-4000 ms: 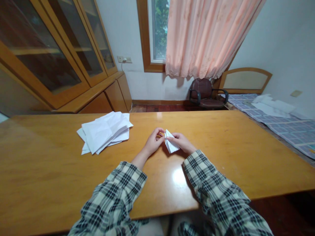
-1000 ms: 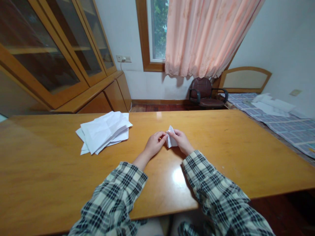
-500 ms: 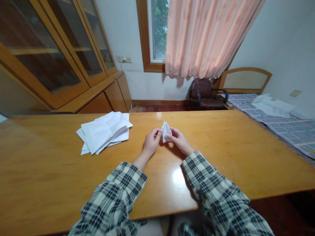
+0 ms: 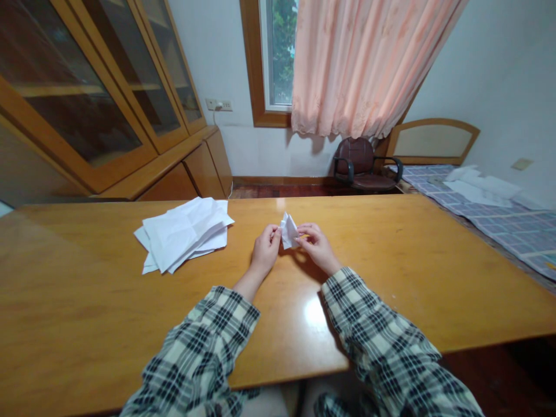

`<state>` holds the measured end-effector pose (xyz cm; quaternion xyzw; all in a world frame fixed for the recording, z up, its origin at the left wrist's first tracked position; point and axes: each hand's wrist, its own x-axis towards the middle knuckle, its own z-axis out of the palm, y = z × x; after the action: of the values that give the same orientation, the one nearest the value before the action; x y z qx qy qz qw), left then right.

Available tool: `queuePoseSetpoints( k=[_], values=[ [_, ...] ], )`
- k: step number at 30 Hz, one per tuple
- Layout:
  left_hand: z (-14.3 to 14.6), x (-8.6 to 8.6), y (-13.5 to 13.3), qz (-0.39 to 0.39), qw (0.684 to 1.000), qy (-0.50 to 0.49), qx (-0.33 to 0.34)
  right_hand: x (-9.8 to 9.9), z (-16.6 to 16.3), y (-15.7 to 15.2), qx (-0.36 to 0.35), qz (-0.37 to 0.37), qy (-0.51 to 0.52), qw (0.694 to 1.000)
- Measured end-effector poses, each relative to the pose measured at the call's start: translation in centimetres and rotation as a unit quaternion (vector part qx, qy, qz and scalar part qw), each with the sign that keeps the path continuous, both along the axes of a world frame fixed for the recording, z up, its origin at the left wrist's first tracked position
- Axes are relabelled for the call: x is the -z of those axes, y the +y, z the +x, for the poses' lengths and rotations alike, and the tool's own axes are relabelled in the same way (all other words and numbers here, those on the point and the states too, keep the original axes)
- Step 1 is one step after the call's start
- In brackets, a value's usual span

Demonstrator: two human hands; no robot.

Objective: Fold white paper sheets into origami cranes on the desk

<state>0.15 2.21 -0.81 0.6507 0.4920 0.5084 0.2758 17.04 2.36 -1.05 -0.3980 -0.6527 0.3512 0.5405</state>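
A small piece of folded white paper (image 4: 288,231), pointed at the top, is held upright over the middle of the wooden table (image 4: 278,324). My left hand (image 4: 266,246) pinches its left edge between thumb and fingers. On the other side, my right hand (image 4: 319,246) has its thumb and fingertips closed at the paper's right edge. The inner folds are too small to make out. To the left of my left hand lies a loose stack of creased white paper sheets (image 4: 185,231).
Beyond the table stand a brown armchair (image 4: 358,165) and, at the right, a bed (image 4: 490,202) with white papers on it. A glass-fronted cabinet (image 4: 174,139) rises at the back left. A pink curtain (image 4: 360,63) hangs by the window.
The folded paper has shifted slightly left and tilted. My right thumb has slid from the paper's face to its right edge. The stack of sheets stays in place.
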Motion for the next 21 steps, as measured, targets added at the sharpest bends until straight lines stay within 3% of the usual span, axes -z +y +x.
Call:
queuePoseSetpoints(
  k=[8,21],
  values=[
    [-0.09,0.48,0.38,-0.012,1.0,-0.021,-0.01,-0.19,0.24,-0.08,-0.013,0.019,-0.032,0.999],
    [0.0,0.5,0.31,-0.011,0.999,-0.026,0.018,0.2,0.02,0.17,0.003,-0.018,0.007,1.0]
  ],
)
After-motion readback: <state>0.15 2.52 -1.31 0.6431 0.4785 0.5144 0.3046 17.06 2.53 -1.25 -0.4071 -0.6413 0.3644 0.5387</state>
